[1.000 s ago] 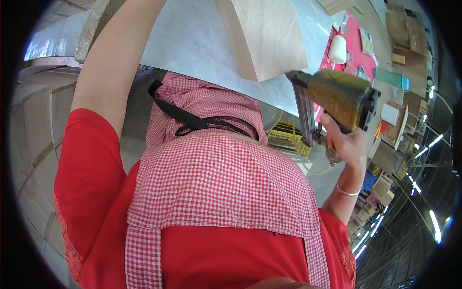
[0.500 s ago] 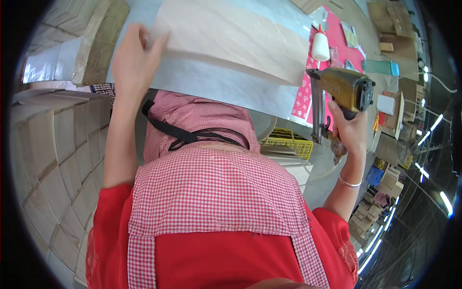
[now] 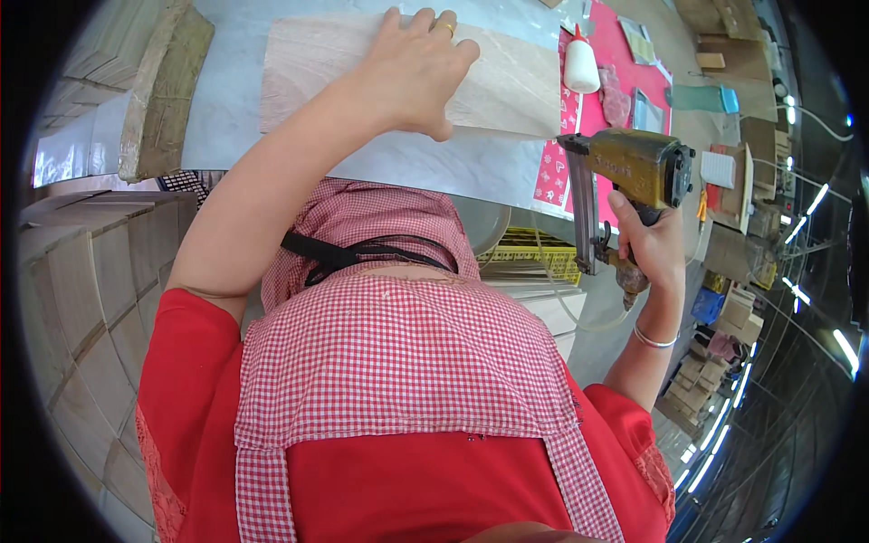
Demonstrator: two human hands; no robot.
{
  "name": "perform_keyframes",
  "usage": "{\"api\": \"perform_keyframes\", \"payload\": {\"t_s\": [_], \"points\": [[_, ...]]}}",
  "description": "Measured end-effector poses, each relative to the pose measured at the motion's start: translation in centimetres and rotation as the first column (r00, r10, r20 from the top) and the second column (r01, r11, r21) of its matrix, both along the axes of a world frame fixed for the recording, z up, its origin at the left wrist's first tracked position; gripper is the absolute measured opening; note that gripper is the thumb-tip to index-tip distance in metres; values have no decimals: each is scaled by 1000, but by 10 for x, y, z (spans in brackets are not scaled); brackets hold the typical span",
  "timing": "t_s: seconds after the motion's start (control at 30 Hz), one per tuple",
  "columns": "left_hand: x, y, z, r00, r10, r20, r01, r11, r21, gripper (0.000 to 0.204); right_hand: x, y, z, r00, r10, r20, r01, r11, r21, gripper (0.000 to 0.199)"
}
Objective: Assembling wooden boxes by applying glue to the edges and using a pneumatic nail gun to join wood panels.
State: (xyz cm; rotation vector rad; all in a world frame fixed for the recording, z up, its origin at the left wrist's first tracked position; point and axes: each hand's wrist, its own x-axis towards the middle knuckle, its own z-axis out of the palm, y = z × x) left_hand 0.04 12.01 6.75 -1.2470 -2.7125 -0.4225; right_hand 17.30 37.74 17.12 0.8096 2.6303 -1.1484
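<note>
A thin pale wooden board (image 3: 507, 86) lies across the grey-white tabletop. My left hand (image 3: 416, 68) is over its middle, fingers spread toward the far edge and thumb at the near edge, spanning it in a grip. A gold ring shows on one finger. In my right hand (image 3: 654, 242) is a yellow-brown pneumatic staple gun (image 3: 629, 163), held by its handle. Its nose comes close to the board's near right corner; whether they touch I cannot tell. A hose hangs from the gun.
A white glue bottle (image 3: 581, 68) with a red tip stands on a pink patterned sheet (image 3: 625, 45) beside the board. A thick wrapped block (image 3: 167, 90) borders the table's left. Stacked wooden boxes (image 3: 81, 262) fill the left; a yellow crate (image 3: 534, 249) sits below the table.
My left hand has moved from the board's left end to its middle. The board has shifted left and now lies straighter. The staple gun has moved slightly left with my right hand.
</note>
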Motion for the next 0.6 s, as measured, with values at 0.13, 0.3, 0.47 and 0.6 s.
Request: {"api": "perform_keyframes", "payload": {"t_s": [0.13,0.3,0.47,0.6], "points": [[-2,3,-2,986,3,166,3,999,-40,69,0,0,0,1000,1,-31,-2,999,-33,24],[-1,2,-4,996,8,85,-6,1000,-21,70,-2,1,-2,999,-7,31,7,1000,-5,25],[-1,1,-6,998,6,66,-6,1000,-1,70,-1,-1,-1,999,-10,42,10,1000,-16,23],[0,2,-4,997,14,78,-15,1000,8,70,1,-8,-4,999,-20,-25,21,1000,20,22]]}}
